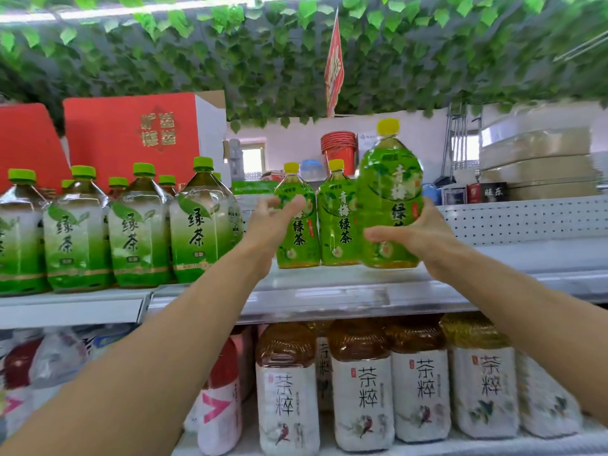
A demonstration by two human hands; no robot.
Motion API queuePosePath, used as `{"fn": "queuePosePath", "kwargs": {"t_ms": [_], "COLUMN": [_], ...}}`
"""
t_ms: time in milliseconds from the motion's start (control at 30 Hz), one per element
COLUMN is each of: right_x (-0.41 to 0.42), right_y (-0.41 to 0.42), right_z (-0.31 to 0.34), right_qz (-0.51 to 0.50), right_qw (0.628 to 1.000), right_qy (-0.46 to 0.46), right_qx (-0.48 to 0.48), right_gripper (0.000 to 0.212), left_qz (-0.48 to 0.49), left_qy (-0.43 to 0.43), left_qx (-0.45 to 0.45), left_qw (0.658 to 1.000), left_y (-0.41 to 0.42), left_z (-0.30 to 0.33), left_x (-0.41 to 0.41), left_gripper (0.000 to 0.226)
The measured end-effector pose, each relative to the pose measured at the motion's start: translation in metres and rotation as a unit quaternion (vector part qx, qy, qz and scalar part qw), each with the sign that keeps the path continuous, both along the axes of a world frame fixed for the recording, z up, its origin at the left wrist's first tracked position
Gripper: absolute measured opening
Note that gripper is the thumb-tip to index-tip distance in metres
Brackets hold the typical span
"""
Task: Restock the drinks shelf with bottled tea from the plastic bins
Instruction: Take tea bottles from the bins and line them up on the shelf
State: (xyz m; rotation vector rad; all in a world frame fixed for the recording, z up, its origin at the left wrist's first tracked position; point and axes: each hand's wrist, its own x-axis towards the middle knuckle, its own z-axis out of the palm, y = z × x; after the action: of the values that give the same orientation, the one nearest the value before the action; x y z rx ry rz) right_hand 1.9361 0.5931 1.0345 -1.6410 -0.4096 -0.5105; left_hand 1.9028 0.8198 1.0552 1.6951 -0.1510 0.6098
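Green tea bottle (pixel 390 205) in right-hand fingers (pixel 378 236), left hand (pixel 269 222) open

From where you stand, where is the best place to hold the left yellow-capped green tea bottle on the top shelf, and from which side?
Take the left yellow-capped bottle by its wide lower body, from the front-left. It stands upright, its neighbour crowds its right side, and the left hand is already open beside it. The sloped shoulder looks likelier to slip.

Three yellow-capped bottles (pixel 390 199), perhaps more.
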Motion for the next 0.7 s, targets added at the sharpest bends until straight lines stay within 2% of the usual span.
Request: {"fn": "queuePosePath", "kwargs": {"t_ms": [133, 233, 400, 567, 700], "right_x": [0.015, 0.027, 0.041, 0.063, 0.084], "right_y": [-0.018, -0.026, -0.033, -0.035, -0.031], "right_z": [0.0, -0.001, 0.005, 0.009, 0.013], "right_qz": [-0.021, -0.037, -0.051, -0.1, -0.128], "right_qw": [0.999, 0.997, 0.989, 0.976, 0.967], "right_qy": [0.033, 0.064, 0.081, 0.09, 0.104], "right_qx": [-0.003, -0.008, -0.108, -0.17, -0.195], "right_gripper": [0.109, 0.122, 0.145, 0.13, 0.133], "left_qz": [0.063, 0.114, 0.121, 0.132, 0.135], "left_qy": [0.026, 0.061, 0.152, 0.17, 0.17], "left_qx": [0.021, 0.062, 0.132, 0.152, 0.163], "left_qw": [0.997, 0.99, 0.972, 0.965, 0.962], "left_y": [0.006, 0.005, -0.002, 0.003, 0.013], "left_z": [-0.007, -0.001, 0.003, -0.006, -0.012], "left_x": [0.027, 0.045, 0.064, 0.086, 0.097], "left_gripper": [0.085, 0.106, 0.131, 0.141, 0.145]}}
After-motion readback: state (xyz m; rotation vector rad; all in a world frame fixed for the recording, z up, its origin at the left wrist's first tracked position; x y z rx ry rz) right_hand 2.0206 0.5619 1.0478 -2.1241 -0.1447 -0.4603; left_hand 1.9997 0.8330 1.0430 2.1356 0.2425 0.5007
